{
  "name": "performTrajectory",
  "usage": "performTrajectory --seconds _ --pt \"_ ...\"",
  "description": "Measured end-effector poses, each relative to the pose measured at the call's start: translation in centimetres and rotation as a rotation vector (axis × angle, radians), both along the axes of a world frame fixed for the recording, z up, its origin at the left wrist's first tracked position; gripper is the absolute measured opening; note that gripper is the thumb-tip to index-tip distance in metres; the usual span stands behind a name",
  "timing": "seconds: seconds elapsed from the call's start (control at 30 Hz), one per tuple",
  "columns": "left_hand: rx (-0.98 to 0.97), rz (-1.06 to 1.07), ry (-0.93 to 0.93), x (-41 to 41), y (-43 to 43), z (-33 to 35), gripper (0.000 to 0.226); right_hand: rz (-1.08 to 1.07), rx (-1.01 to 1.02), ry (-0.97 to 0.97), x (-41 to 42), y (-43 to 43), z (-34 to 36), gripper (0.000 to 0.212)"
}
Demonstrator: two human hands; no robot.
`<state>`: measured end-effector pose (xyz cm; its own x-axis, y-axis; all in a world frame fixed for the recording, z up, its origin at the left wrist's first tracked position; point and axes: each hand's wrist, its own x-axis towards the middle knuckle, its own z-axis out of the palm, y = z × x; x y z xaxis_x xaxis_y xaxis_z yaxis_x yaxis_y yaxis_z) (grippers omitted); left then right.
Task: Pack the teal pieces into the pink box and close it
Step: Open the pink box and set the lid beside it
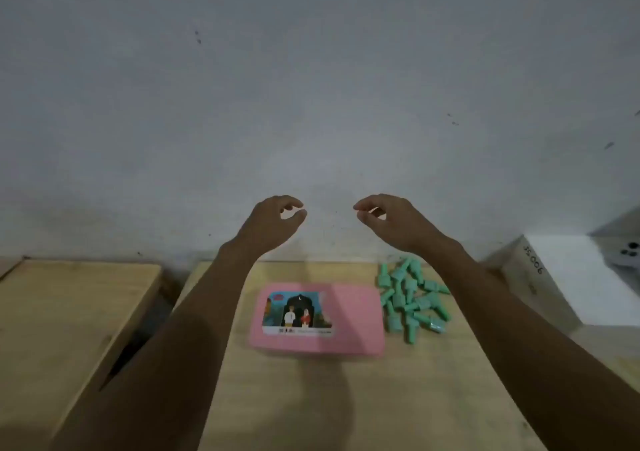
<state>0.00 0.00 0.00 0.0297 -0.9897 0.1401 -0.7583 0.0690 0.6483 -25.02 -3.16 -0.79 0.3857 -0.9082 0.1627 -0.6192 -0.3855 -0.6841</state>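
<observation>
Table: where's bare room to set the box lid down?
Bare wood on the table on the camera side of the pink box; also the wooden top far left. Crowded right of the box: teal pieces, then a white box.

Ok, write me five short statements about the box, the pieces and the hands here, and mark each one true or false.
1. The pink box has its lid on. True.
2. The teal pieces lie inside the pink box. False: they lie in a heap on the wooden table, to the right of the box.
3. The left hand holds a teal piece. False: it holds nothing and is raised above the table.
4. The right hand touches nothing. True.
5. A white box stands to the right of the teal pieces. True.
</observation>
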Motion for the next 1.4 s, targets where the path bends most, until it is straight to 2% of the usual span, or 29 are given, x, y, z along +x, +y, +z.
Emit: performTrajectory --seconds 0.13,0.23,0.3,0.4,0.5,0.6,0.67,0.87,1.03,1.23,1.4 --pt "0.28 0.151 0.099 1.0 2.6 -6.2 0.05 0.022 0.121 0.119 0.4 2.5 -3.9 0.024" --pt "0.433 0.298 0.075 2.1 4.7 -11.8 0.08 0.056 0.196 0.251 0.3 4.5 -7.6 0.026" --pt "0.531 0.359 0.039 2.7 6.2 -14.6 0.088 0.069 0.262 0.36 0.1 5.7 -9.9 0.032" --pt "0.582 0.364 0.153 3.7 7.9 -17.8 0.095 0.077 0.306 0.504 0.0 7.2 -12.8 0.047" --pt "0.543 0.364 0.23 5.1 8.5 -21.1 0.08 0.108 0.291 0.584 0.1 8.1 -14.7 0.066" --pt "0.441 0.331 0.274 4.5 9.5 -20.0 0.048 0.185 0.228 0.682 0.2 8.8 -15.9 0.079" --pt "0.405 0.334 0.315 4.4 9.9 -20.1 0.042 0.22 0.191 0.742 0.3 9.0 -16.3 0.085" --pt "0.42 0.388 0.561 5.3 10.8 -21.2 0.046 0.233 0.114 0.961 1.5 9.0 -16.0 0.083" --pt "0.366 0.359 0.659 5.4 11.9 -21.2 0.036 0.282 0.072 1.128 2.7 9.3 -15.4 0.082" --pt "0.424 0.243 0.827 5.6 13.4 -21.4 0.057 0.369 0.125 1.167 3.2 8.4 -14.8 0.091" --pt "0.404 0.217 0.891 5.3 13.7 -22.0 0.067 0.422 0.232 1.105 3.1 7.2 -13.7 0.085"
